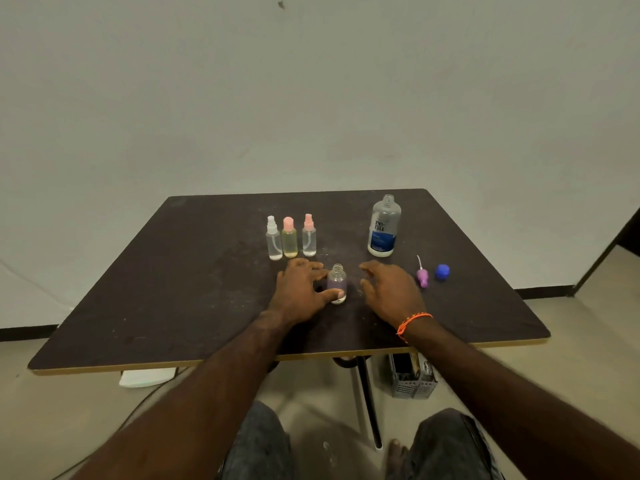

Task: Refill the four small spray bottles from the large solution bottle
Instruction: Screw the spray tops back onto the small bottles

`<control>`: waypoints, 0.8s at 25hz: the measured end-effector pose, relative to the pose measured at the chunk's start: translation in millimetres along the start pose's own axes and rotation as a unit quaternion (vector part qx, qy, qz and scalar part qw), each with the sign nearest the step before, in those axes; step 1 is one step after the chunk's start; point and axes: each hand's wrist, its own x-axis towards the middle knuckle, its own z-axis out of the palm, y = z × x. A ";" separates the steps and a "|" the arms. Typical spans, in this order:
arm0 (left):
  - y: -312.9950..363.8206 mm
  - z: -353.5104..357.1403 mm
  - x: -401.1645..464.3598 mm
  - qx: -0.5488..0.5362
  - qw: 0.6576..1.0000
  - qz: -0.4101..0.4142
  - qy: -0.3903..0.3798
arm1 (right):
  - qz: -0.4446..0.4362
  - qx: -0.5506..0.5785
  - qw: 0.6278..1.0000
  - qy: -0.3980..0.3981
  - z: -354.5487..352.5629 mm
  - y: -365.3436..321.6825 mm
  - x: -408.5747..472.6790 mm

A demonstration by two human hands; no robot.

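With our left hand point(299, 289) gripping the uncapped purple-tinted spray bottle point(337, 283) at table centre and our right hand point(389, 289) spread empty, we judged the pour next, needing the open renu solution bottle point(384, 226) at one o'clock.

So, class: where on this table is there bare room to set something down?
Free: the table's left half beside the three capped spray bottles, and the near edge. Crowded: the middle, around the hands and open bottle, through the purple sprayer and blue cap.
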 end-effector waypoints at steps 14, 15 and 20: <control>-8.2 8.7 -0.1 0.006 1.000 0.008 0.003 | 0.147 -0.122 0.980 0.055 -27.8 57.1 12.4; -8.9 9.6 -0.2 0.004 1.000 0.011 0.006 | 0.136 -0.089 0.984 0.077 -32.0 48.7 11.8; -5.9 8.6 -2.7 -0.001 1.000 0.012 0.006 | 0.000 0.083 0.982 0.169 -69.2 -13.4 10.5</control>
